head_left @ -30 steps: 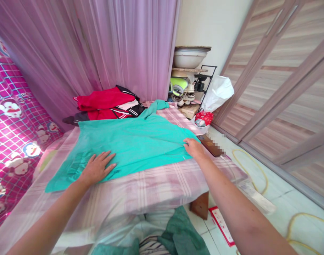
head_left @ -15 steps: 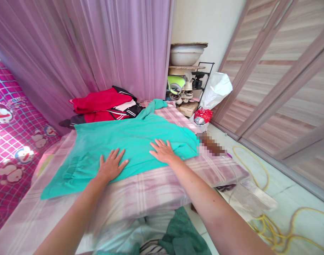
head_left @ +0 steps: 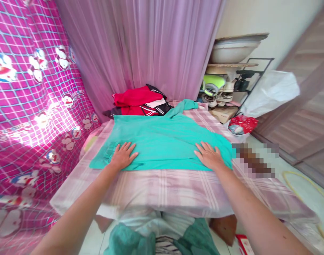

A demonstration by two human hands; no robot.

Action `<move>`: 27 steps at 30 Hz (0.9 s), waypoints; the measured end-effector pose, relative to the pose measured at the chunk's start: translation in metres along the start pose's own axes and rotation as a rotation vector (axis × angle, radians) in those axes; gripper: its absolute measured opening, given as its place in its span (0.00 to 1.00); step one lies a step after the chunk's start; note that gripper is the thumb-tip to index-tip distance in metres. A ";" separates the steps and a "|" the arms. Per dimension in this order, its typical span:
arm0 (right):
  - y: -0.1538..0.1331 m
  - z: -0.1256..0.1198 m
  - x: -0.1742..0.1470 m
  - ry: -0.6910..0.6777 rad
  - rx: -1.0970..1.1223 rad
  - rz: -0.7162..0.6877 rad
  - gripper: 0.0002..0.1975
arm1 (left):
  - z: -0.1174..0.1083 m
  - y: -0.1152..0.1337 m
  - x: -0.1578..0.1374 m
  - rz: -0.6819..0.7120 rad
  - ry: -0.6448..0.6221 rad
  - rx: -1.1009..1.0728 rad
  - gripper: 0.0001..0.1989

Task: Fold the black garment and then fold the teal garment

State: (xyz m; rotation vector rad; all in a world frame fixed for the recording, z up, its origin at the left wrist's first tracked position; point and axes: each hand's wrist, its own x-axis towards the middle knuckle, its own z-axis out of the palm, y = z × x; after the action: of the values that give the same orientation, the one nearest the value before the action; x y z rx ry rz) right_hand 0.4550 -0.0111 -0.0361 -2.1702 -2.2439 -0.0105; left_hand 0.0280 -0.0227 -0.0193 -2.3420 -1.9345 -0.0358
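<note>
A turquoise long-sleeved top lies spread flat, one sleeve stretched toward the far right. My left hand rests palm down on its near left part, fingers spread, beside a gathered patch of cloth. Flat on the near right part lies my right hand, its fingers also apart. Neither hand grips the cloth. Small creases run between them along the near edge.
The top lies on a table with a pink checked cloth. Behind it are piled red and black clothes before a purple curtain. A shoe rack and white bag stand right; a patterned pink curtain hangs left.
The view has swung left. My hands have moved farther apart on the top, the left one closer to the gathered patch. The garment's near left corner now reaches out less.
</note>
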 end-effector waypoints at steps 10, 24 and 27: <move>0.003 0.007 0.002 0.013 -0.046 0.015 0.30 | -0.005 -0.040 -0.010 -0.098 -0.095 -0.050 0.32; 0.003 0.009 0.002 0.038 -0.068 0.015 0.29 | -0.004 -0.018 0.013 -0.211 -0.019 -0.014 0.33; 0.001 0.007 0.001 0.027 -0.069 0.030 0.29 | 0.005 -0.019 0.011 -0.195 -0.019 -0.019 0.33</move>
State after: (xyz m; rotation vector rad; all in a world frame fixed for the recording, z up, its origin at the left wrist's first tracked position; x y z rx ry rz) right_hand 0.4560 -0.0098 -0.0434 -2.2233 -2.2288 -0.1172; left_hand 0.0110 -0.0079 -0.0217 -2.1645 -2.1736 -0.0476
